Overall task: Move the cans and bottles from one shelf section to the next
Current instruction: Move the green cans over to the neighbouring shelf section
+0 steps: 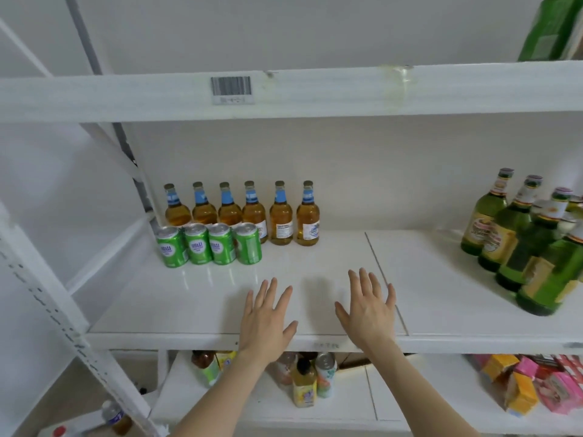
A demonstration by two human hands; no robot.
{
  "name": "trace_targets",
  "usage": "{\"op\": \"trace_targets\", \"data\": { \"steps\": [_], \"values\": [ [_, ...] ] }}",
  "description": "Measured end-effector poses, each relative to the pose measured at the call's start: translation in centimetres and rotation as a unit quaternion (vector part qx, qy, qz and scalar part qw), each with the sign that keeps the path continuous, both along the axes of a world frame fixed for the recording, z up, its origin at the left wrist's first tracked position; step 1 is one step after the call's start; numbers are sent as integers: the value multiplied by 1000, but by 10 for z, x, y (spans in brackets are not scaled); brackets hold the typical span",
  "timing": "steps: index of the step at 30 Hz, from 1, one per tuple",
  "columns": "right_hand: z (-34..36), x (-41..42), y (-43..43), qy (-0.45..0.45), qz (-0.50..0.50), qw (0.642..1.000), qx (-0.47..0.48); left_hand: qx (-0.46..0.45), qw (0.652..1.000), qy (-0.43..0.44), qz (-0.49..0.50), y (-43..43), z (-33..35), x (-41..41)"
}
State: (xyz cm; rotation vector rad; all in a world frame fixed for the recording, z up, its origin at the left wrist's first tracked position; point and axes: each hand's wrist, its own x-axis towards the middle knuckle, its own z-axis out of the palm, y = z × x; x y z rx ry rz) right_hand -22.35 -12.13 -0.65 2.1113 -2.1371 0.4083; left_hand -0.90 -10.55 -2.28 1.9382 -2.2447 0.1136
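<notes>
Four green cans point(209, 247) stand upright in a tight row in the left section of the middle shelf point(189, 307), toward its back-left corner. Directly behind them are six amber bottles point(280, 216) with blue neck labels, capped, in a line along the back wall; the two rightmost have no can in front. In the right section, past the seam point(383, 279) between the two boards, a cluster of green bottles point(504, 234) is packed close and runs off the frame edge. Left hand point(266, 313) and right hand point(369, 307) are both empty, fingers straight and spread, palms down over the bare front of the left board; contact with the board cannot be resolved. The right hand sits just left of the seam. Judgement: between pick-ups, nothing in transit; which section is the source cannot be read from this view. Next move, as judged: reach to one group, close round a can body or a bottle below the neck, lift clear, carry across the seam. The cans shield four of the amber bottles, so take the cans first or reach over them. The green bottles appear to touch, so pulling one risks tipping its neighbours. Surroundings: upper shelf beam with barcode label point(232, 89), green pack point(549, 29) at top right, lower shelf with assorted drinks point(304, 384) and pink and orange cartons point(536, 386). The slanted white upright point(47, 279) at left stands clear of any reach
</notes>
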Motion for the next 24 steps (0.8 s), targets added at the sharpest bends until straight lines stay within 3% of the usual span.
{"op": "trace_targets", "data": {
  "steps": [5, 15, 24],
  "values": [
    [-7, 77, -15, 4, 19, 1000, 17, -3, 1000, 9, -5, -16, -6, 72],
    [-17, 211, -41, -18, -42, 999, 12, -3, 998, 14, -60, -56, -5, 219],
    [-10, 248, -79, -17, -64, 998, -1, 0, 995, 77, -65, -96, -15, 261]
  ]
}}
